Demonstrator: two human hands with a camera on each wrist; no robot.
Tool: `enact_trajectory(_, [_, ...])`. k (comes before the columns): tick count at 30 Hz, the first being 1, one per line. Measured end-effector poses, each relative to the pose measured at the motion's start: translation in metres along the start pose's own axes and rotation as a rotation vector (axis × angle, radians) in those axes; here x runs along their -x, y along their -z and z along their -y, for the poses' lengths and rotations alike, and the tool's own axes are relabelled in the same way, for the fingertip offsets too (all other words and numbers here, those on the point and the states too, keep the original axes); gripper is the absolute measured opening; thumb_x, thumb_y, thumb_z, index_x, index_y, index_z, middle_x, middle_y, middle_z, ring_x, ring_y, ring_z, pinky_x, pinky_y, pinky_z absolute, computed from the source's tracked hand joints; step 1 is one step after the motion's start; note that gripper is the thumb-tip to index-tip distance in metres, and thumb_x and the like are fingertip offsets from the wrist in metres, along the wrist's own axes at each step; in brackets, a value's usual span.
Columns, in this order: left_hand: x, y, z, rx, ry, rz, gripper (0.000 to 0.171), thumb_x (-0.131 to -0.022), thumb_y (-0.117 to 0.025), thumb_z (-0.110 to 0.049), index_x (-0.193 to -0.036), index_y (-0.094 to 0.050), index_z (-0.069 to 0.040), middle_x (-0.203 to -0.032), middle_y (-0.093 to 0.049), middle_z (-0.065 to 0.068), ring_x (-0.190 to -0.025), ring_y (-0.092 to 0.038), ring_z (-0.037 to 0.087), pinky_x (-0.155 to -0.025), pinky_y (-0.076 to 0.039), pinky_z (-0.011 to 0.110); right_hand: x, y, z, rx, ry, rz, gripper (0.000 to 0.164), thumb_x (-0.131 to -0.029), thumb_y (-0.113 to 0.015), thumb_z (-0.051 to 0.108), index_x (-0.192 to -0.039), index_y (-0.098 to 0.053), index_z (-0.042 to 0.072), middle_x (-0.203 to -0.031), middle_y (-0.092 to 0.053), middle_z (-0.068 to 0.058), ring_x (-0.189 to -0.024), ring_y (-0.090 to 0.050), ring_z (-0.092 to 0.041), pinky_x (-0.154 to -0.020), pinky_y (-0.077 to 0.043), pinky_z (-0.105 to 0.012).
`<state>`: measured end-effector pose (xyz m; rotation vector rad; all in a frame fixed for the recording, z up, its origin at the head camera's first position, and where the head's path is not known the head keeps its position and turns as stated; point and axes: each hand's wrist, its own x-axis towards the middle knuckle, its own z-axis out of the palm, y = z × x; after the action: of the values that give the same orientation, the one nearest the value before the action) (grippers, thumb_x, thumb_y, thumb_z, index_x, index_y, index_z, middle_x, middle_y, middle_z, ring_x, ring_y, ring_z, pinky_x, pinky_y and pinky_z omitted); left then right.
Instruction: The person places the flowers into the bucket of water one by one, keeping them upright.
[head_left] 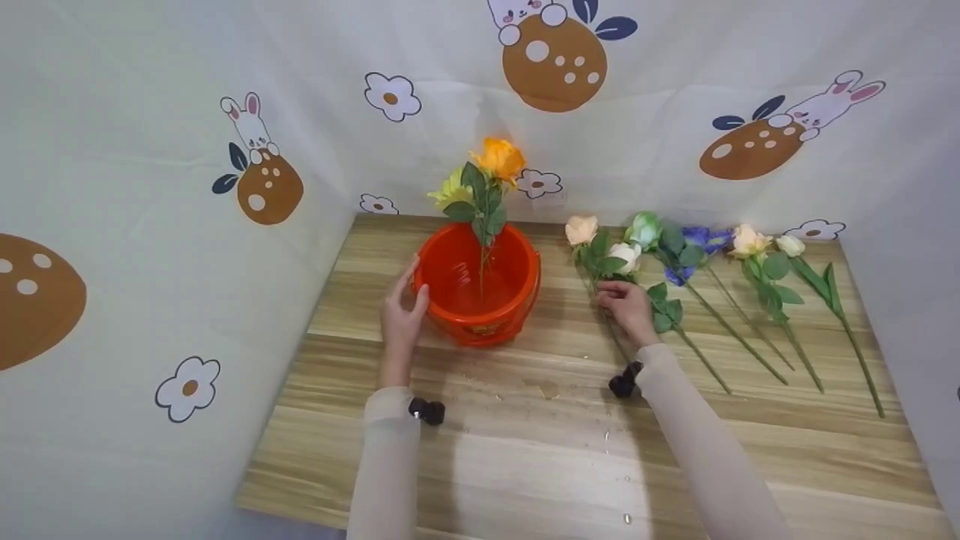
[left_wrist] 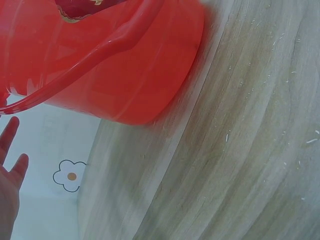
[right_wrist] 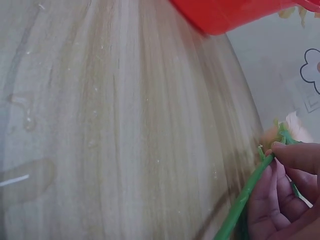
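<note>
A red plastic bucket (head_left: pixel 480 330) stands on the table with an orange rose (head_left: pixel 499 159) and a yellow flower (head_left: pixel 453 190) upright in it. At the bucket's left side is my left hand (head_left: pixel 402 319), its fingers extended along the rim; whether they touch it, I cannot tell. To the right of the bucket, my right hand (head_left: pixel 628 306) pinches the green stem (right_wrist: pixel 245 195) of a peach rose (head_left: pixel 581 230) between thumb and fingers. That rose's leaves (head_left: pixel 600 259) lie just above the hand. A white rose (head_left: pixel 625 257) is close beside it.
Farther right lie a green-white rose (head_left: pixel 644 229), a blue flower (head_left: pixel 705 240), another peach rose (head_left: pixel 750 241) and a white tulip (head_left: pixel 790 245), stems toward me. Water drops (head_left: pixel 550 389) and small scraps dot the wooden table (head_left: pixel 525 465). A printed cloth (head_left: pixel 637 135) hangs behind.
</note>
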<state>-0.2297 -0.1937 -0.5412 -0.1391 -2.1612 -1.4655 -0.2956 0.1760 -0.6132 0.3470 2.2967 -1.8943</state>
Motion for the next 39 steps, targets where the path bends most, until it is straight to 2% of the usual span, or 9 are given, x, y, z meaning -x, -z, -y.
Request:
enact_trajectory(6, [0.001, -0.001, 0.001, 0.031, 0.014, -0.001, 0.043, -0.093, -0.062, 0.001, -0.135, -0.058, 0.006, -0.142, -0.056, 0.023, -0.137, -0.049, 0.041, -0.121, -0.034, 0.034, 0.003, 0.001, 0.004, -0.029, 0.011, 0.011, 0.032, -0.093, -0.062, -0.002, -0.124, -0.063, -0.011, -0.088, -0.071, -0.001, -0.075, -0.065, 0.000, -0.070, -0.056, -0.016])
enact_trajectory(12, [0.001, -0.002, 0.002, 0.043, 0.013, -0.003, 0.043, -0.092, -0.063, 0.002, -0.135, -0.058, 0.006, -0.143, -0.056, 0.023, -0.137, -0.048, 0.041, -0.121, -0.033, 0.033, 0.006, 0.002, 0.008, -0.034, 0.018, 0.015, 0.033, -0.093, -0.062, -0.001, -0.125, -0.063, -0.009, -0.099, -0.073, -0.010, -0.076, -0.065, 0.001, -0.071, -0.057, -0.017])
enact_trajectory(16, [0.001, -0.002, 0.002, 0.047, 0.019, -0.002, 0.044, -0.092, -0.063, 0.002, -0.135, -0.057, 0.006, -0.143, -0.056, 0.022, -0.138, -0.048, 0.041, -0.121, -0.032, 0.031, 0.010, 0.002, 0.013, -0.058, 0.024, 0.020, 0.033, -0.093, -0.062, -0.002, -0.125, -0.062, -0.009, -0.088, -0.072, 0.002, -0.074, -0.065, 0.002, -0.068, -0.056, -0.015])
enact_trajectory(20, [0.001, -0.001, 0.002, 0.048, 0.025, 0.002, 0.043, -0.093, -0.063, 0.001, -0.135, -0.057, 0.006, -0.143, -0.056, 0.021, -0.138, -0.048, 0.039, -0.122, -0.032, 0.036, 0.011, 0.002, 0.017, -0.075, 0.044, 0.018, 0.033, -0.092, -0.062, -0.004, -0.125, -0.062, -0.011, -0.080, -0.066, 0.012, -0.073, -0.064, 0.002, -0.064, -0.053, -0.013])
enact_trajectory(27, [0.001, -0.001, 0.001, 0.046, 0.030, 0.005, 0.044, -0.092, -0.063, 0.002, -0.135, -0.057, 0.006, -0.143, -0.056, 0.022, -0.138, -0.048, 0.040, -0.120, -0.031, 0.050, 0.017, -0.001, 0.024, -0.055, 0.130, -0.006, 0.032, -0.090, -0.062, -0.005, -0.121, -0.065, -0.011, -0.088, -0.069, 0.004, -0.076, -0.062, 0.004, -0.066, -0.051, -0.011])
enact_trajectory(33, [0.001, -0.001, 0.000, 0.033, 0.028, 0.001, 0.043, -0.093, -0.062, 0.000, -0.135, -0.058, 0.006, -0.143, -0.056, 0.023, -0.137, -0.046, 0.046, -0.120, -0.030, 0.055, 0.026, 0.001, 0.031, -0.151, 0.248, 0.035, 0.025, -0.087, -0.068, 0.001, -0.111, -0.071, -0.004, -0.085, -0.070, 0.006, -0.076, -0.062, 0.002, -0.067, -0.052, -0.011])
enact_trajectory(36, [0.001, -0.001, 0.000, 0.033, 0.031, 0.002, 0.043, -0.093, -0.062, -0.001, -0.135, -0.058, 0.006, -0.143, -0.056, 0.023, -0.137, -0.046, 0.046, -0.120, -0.030, 0.055, 0.027, 0.000, 0.037, -0.180, 0.218, 0.039, 0.028, -0.088, -0.068, 0.000, -0.115, -0.068, -0.008, -0.085, -0.071, 0.004, -0.076, -0.063, 0.002, -0.068, -0.053, -0.012])
enact_trajectory(39, [0.001, -0.001, 0.000, 0.043, 0.043, 0.004, 0.043, -0.093, -0.062, -0.001, -0.135, -0.057, 0.005, -0.143, -0.055, 0.023, -0.138, -0.046, 0.045, -0.121, -0.030, 0.055, 0.029, -0.002, 0.044, -0.172, 0.166, 0.031, 0.034, -0.091, -0.066, -0.001, -0.122, -0.062, -0.013, -0.085, -0.068, 0.009, -0.076, -0.064, 0.003, -0.068, -0.055, -0.012])
